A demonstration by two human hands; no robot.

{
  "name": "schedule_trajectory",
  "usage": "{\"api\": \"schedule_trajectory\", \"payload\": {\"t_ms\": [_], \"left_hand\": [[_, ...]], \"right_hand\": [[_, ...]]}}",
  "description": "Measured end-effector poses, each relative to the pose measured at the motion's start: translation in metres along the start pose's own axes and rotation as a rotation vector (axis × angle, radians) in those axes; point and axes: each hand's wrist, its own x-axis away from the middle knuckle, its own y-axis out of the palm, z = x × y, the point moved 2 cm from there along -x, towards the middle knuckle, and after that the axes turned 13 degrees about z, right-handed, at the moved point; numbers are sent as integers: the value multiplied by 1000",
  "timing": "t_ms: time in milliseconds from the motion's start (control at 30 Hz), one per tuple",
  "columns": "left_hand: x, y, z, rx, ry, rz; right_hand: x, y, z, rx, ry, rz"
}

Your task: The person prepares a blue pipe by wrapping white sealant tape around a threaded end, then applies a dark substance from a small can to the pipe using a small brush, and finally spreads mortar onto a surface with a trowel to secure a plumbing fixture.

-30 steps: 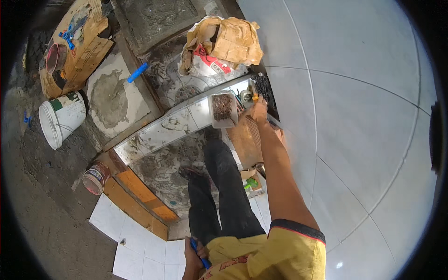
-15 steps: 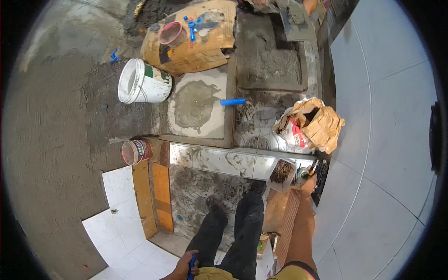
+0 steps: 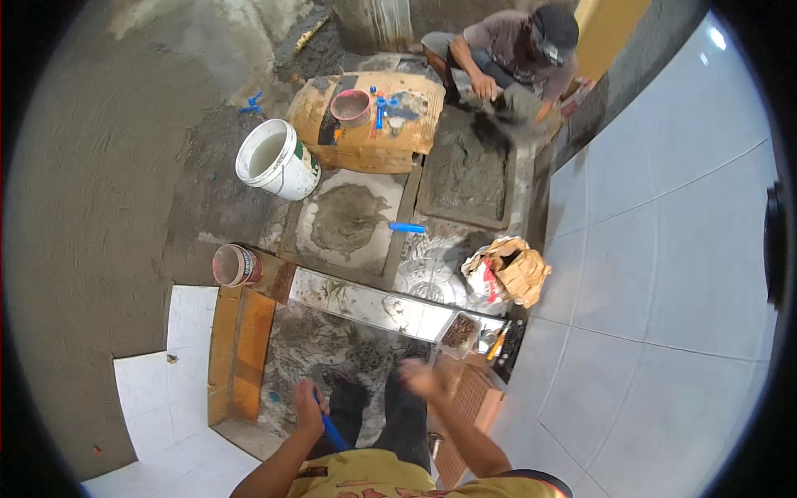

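White bucket [image 3: 278, 159] at 10 o'clock; plastic tub [image 3: 459, 334] at 5. My right hand [image 3: 422, 378], near 6, blurs: cannot tell its grip. My left hand [image 3: 309, 408], towards 7, grasps the blue rod [image 3: 334, 434]. Judged light, stiff, perhaps slick; best gripped mid-length.

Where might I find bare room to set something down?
The smeared white ledge has room between the red pot and clear tub; the white tiles left of the boards look mostly bare. The ledge's right end is crowded by the tub and a yellow-handled tool.
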Motion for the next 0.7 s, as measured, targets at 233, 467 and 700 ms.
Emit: {"api": "schedule_trajectory", "payload": {"t_ms": [233,467,700], "left_hand": [[22,-24,97,421,-30,-84],[35,-117,220,747,-41,-259],[14,-224,277,1045,-119,-436]], "right_hand": [[-78,-37,-342,-468,500,-172],[-165,-63,-504,-144,176,-233],[-192,-6,-577,-526,453,-548]]}}
